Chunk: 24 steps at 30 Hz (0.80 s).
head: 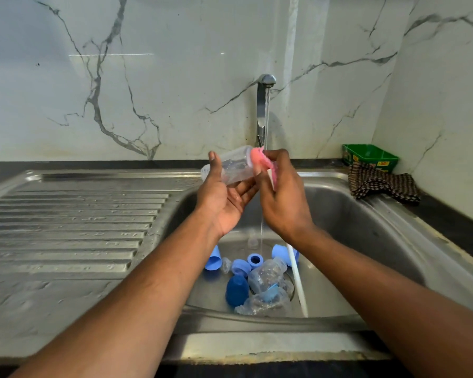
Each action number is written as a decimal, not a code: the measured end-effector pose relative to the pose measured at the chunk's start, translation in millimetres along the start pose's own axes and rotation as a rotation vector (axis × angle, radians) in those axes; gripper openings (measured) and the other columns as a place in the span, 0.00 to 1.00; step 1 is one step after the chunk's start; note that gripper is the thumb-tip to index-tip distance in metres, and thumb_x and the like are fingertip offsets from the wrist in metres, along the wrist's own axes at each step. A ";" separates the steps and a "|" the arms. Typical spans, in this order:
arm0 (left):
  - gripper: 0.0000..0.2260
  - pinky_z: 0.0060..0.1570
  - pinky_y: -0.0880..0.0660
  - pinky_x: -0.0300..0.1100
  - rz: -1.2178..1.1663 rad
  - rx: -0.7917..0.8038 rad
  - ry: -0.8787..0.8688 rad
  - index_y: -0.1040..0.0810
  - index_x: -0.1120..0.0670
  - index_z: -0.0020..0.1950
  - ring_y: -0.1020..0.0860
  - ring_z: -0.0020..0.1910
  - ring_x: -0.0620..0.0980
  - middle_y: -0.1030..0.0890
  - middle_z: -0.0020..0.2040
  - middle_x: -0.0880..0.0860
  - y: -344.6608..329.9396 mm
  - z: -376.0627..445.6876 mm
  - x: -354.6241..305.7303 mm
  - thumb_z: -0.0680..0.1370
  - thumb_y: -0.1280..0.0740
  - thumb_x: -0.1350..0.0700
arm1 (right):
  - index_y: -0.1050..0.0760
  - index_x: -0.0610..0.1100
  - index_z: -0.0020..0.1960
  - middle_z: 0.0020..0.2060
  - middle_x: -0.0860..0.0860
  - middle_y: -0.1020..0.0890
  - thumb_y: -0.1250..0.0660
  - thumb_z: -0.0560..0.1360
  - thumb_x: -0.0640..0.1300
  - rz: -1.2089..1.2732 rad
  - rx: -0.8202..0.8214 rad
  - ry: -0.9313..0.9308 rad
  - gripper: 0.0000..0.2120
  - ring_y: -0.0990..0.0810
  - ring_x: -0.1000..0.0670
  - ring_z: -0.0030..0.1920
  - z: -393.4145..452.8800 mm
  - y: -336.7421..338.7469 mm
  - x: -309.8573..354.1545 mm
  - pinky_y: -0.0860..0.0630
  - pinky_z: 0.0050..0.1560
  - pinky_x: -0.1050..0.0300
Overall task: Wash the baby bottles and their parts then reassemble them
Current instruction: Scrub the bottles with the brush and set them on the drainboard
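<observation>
Bottle, clear, on its side above the sink, cradled in left hand. Pink brush at its mouth under the tap, gripped by right hand. More bottles and blue caps down in the sink.

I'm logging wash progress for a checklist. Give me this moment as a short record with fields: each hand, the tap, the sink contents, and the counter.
left hand: holds clear baby bottle
right hand: grips pink bottle brush at the bottle's mouth
tap: running
sink: two clear bottles, blue caps and collars, clear teats
counter: green tub, checked cloth
</observation>
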<state>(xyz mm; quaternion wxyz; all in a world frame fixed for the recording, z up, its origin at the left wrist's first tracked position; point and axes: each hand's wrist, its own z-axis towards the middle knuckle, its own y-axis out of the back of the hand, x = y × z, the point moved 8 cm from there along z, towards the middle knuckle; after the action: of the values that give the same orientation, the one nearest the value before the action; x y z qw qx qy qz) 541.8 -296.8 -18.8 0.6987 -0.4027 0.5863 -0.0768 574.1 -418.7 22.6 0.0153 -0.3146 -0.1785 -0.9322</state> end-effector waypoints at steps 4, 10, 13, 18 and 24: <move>0.27 0.37 0.18 0.42 -0.005 -0.024 0.033 0.23 0.58 0.60 0.15 0.36 0.51 0.15 0.41 0.59 10.6 2.8 -1.6 0.81 0.47 0.37 | 0.28 0.45 0.55 0.50 0.52 0.19 0.38 0.82 0.45 -0.050 0.105 0.100 0.04 0.21 0.51 0.50 1.5 -10.9 15.2 0.23 0.48 0.48; 0.25 0.46 0.17 0.47 0.113 -0.024 0.022 0.24 0.58 0.61 0.15 0.45 0.55 0.15 0.50 0.61 9.2 3.4 3.7 0.81 0.44 0.38 | 0.28 0.48 0.52 0.46 0.50 0.20 0.40 0.81 0.45 -0.146 0.044 -0.080 0.03 0.22 0.48 0.47 5.2 1.4 -7.9 0.25 0.44 0.50; 0.24 0.44 0.18 0.48 0.160 -0.064 -0.022 0.24 0.58 0.60 0.17 0.44 0.55 0.15 0.50 0.61 16.9 3.8 -2.7 0.81 0.43 0.39 | 0.26 0.50 0.47 0.39 0.55 0.20 0.35 0.78 0.44 -0.097 0.130 -0.094 0.02 0.22 0.51 0.41 1.5 -2.6 -10.9 0.26 0.40 0.54; 0.21 0.43 0.17 0.54 0.530 -0.030 -0.121 0.32 0.52 0.68 0.18 0.54 0.58 0.21 0.61 0.59 13.3 4.1 -13.8 0.80 0.37 0.42 | 0.29 0.46 0.59 0.45 0.54 0.20 0.34 0.79 0.47 0.021 0.023 -0.104 0.10 0.20 0.52 0.45 13.1 13.8 -13.8 0.21 0.45 0.52; 0.32 0.59 0.24 0.47 1.114 0.036 -0.239 0.26 0.53 0.65 0.21 0.56 0.52 0.20 0.60 0.53 14.3 6.7 -1.7 0.64 0.18 0.57 | 0.22 0.44 0.53 0.44 0.51 0.20 0.28 0.71 0.45 0.081 0.076 -0.196 0.11 0.22 0.55 0.42 26.8 25.9 -20.0 0.27 0.42 0.59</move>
<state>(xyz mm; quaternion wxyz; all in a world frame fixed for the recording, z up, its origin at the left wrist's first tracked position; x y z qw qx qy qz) 541.9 -283.2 -26.9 0.7020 -0.0268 0.6256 0.3392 609.4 -435.4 38.9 0.0476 -0.4106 -0.2016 -0.8880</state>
